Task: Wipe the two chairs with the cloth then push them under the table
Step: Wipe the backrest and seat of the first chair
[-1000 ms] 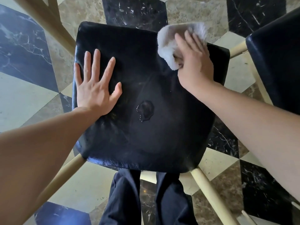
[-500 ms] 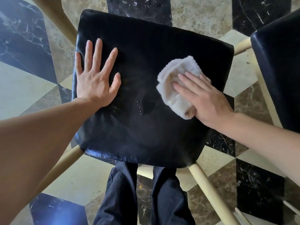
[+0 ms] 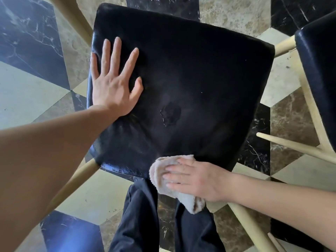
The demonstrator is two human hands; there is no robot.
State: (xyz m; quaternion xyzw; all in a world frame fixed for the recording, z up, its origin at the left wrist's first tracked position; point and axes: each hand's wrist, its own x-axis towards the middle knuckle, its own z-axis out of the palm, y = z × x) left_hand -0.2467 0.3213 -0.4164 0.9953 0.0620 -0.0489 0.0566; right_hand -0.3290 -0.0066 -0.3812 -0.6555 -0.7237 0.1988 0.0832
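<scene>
The black seat of the first chair [image 3: 190, 73] fills most of my view and I judge it about wiped through, while the second chair [image 3: 320, 73] at my right is not yet touched and neither is pushed under the table (which I can't see from here). My left hand [image 3: 112, 84] lies open and flat on the seat to steady it, and my right hand [image 3: 196, 177] presses flat-fingered on the cloth [image 3: 163, 179] at the seat's near edge. A second ago the cloth was at the far edge, so I've dragged it across the seat, past the small dent [image 3: 170, 115] in the middle.
</scene>
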